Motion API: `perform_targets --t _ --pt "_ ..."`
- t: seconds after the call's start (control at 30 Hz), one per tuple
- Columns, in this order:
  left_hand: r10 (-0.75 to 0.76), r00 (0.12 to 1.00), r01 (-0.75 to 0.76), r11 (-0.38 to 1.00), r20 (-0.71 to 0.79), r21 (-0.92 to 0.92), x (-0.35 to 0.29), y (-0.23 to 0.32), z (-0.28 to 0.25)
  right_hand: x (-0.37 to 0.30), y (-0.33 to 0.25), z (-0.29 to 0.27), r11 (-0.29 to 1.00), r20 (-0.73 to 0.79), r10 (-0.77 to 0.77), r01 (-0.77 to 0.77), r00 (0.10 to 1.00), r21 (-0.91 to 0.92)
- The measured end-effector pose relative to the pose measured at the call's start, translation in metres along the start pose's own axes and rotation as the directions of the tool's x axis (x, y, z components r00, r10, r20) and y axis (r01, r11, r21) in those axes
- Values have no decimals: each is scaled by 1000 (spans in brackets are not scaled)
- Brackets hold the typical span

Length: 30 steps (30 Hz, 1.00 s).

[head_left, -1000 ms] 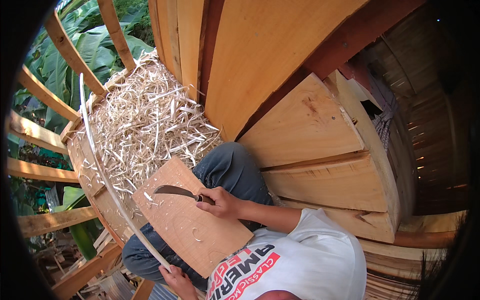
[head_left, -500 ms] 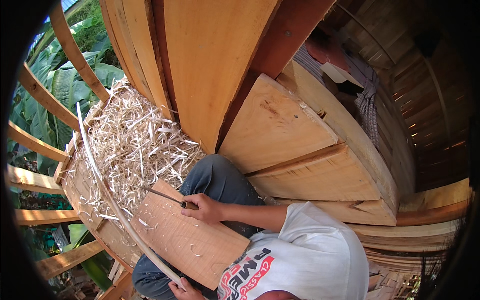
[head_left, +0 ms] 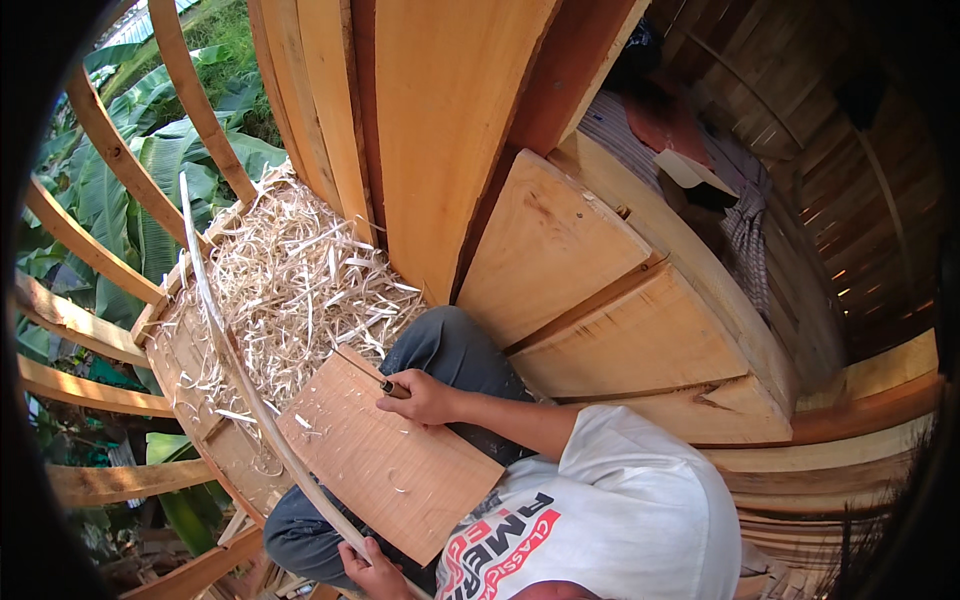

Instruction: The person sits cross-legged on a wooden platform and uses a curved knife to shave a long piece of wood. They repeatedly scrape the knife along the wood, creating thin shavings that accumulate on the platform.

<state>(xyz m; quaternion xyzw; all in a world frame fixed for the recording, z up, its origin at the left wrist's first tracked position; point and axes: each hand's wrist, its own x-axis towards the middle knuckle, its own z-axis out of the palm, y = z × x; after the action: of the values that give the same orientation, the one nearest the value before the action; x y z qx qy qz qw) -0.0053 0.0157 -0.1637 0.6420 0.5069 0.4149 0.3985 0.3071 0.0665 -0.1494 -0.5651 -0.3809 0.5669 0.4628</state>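
Note:
My right hand point(head_left: 420, 397) is closed round the wooden handle of a knife point(head_left: 362, 367). Its thin dark blade points away over the far edge of a flat wooden board point(head_left: 400, 460) lying across my lap. A long, pale, curved wooden strip point(head_left: 265, 415) runs along the board's left side, from the shavings at the far end back to me. My left hand point(head_left: 375, 572) grips this strip near its close end, by my left knee. The blade stands apart from the strip. A few small shavings point(head_left: 305, 426) rest on the board.
A heap of curly wood shavings point(head_left: 300, 280) covers the plank floor point(head_left: 190, 375) ahead. Wooden slats point(head_left: 100, 240) form an open railing on the left, with broad green leaves behind. Upright planks point(head_left: 450, 130) and a stepped wooden structure point(head_left: 560, 240) stand close on the right.
My right hand and the knife have shifted slightly right, and the blade points more steeply away. The whole view has turned a little. Both hands keep their holds.

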Motion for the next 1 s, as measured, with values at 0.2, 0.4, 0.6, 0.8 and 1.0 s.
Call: perform_targets --t 0.2,0.4,0.6,0.8,1.0 --pt "-373 920 387 913 119 -133 -9 24 3 -11 -5 1 995 -21 1 -3 1000 -95" --pt "-369 922 377 925 120 -53 -7 34 5 -11 -1 4 820 -51 -228 163 972 -548" --pt "-405 899 398 914 165 75 -4 21 0 -27 -19 11 735 -151 -189 38 970 -677" --pt "-388 905 371 921 175 119 5 31 -4 -20 -24 16 522 -134 -166 -28 977 -852" --pt "-431 876 423 902 218 82 10 33 -7 -3 -29 32 316 8 -239 85 971 -945"
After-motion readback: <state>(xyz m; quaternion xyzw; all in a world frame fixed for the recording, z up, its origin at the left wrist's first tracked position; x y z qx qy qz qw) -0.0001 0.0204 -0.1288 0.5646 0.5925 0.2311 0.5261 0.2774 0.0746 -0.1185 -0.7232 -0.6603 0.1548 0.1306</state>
